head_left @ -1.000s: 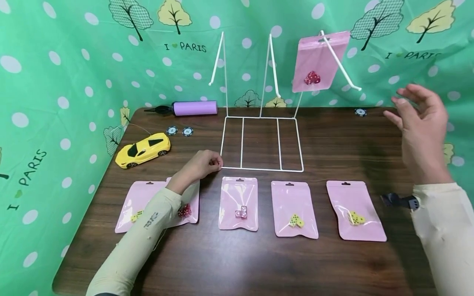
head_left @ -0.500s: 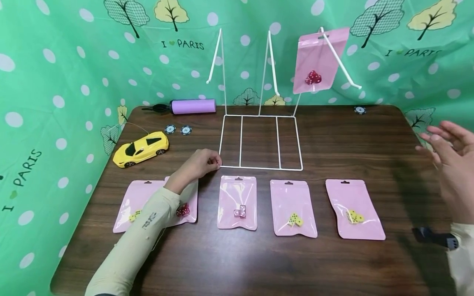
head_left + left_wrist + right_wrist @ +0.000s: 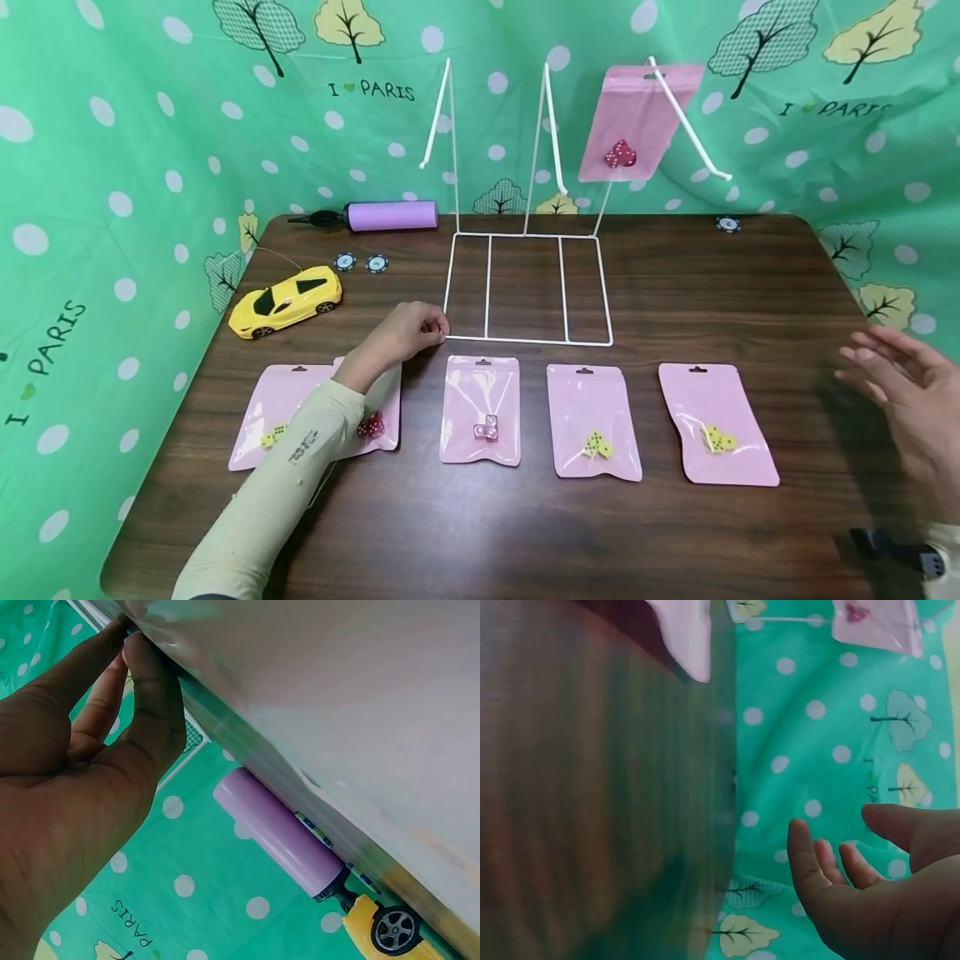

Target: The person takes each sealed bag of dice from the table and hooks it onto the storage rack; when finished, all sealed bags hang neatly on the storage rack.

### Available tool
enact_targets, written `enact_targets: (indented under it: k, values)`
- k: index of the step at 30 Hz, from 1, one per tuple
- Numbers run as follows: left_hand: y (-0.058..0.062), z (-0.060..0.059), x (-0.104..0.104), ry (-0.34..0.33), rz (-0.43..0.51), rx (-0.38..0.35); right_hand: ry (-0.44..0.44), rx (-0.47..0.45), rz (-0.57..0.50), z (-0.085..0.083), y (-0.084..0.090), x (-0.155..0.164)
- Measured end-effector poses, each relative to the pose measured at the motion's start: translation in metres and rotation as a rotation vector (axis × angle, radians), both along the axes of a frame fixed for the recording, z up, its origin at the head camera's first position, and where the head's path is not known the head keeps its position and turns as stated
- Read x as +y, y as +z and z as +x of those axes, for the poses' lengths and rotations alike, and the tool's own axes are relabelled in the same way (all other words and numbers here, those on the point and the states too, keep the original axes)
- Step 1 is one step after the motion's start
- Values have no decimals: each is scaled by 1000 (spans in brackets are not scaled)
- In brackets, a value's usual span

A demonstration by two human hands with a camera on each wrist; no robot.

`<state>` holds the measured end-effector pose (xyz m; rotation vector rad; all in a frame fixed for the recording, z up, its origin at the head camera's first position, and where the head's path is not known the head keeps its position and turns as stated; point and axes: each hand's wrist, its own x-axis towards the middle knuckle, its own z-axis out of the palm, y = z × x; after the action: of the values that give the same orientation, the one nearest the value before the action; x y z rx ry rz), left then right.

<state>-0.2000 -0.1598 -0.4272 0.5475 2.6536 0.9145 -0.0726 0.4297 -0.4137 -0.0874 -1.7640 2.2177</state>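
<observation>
A white wire rack point(image 3: 527, 287) stands at the back middle of the brown table point(image 3: 675, 533). A pink pouch with red dice point(image 3: 636, 125) hangs from its right arm. My left hand point(image 3: 408, 330) pinches the rack's front left corner; fingertips point(image 3: 131, 641) press on the wire. My right hand point(image 3: 903, 396) hovers open over the table's right edge, holding nothing, also seen as my right hand point(image 3: 877, 900). Several pink pouches lie in a row: one with pink dice point(image 3: 482, 410), two with yellow dice point(image 3: 594, 421) point(image 3: 716, 423), and two partly under my left sleeve point(image 3: 281, 412).
A yellow toy car point(image 3: 287, 302) sits at the left, a purple pump point(image 3: 382, 216) behind it, with two poker chips point(image 3: 360, 262) between. Another chip point(image 3: 727, 223) lies at the back right. A green dotted cloth surrounds the table.
My right hand has come down and to the right, from near the hanging pouch to the table's right edge. The hung pouch swings a little to the left. The left hand stays put.
</observation>
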Motion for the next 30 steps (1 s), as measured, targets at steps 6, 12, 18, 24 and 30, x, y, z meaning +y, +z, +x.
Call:
enact_targets:
  k: [6,12,18,24,30]
  values:
    - [0,1,0,11,-9,-21,-40,-179,251,19,-11,-9]
    - [-1,0,2,13,-5,-27,55,-252,348,37,-26,-5]
    - [1,0,0,30,-23,-30,92,-406,592,42,-34,-7]
    - [0,-1,0,23,-20,-28,181,-543,764,38,-27,-17]
    - [1,1,2,31,-21,-27,250,-577,859,39,-22,-26]
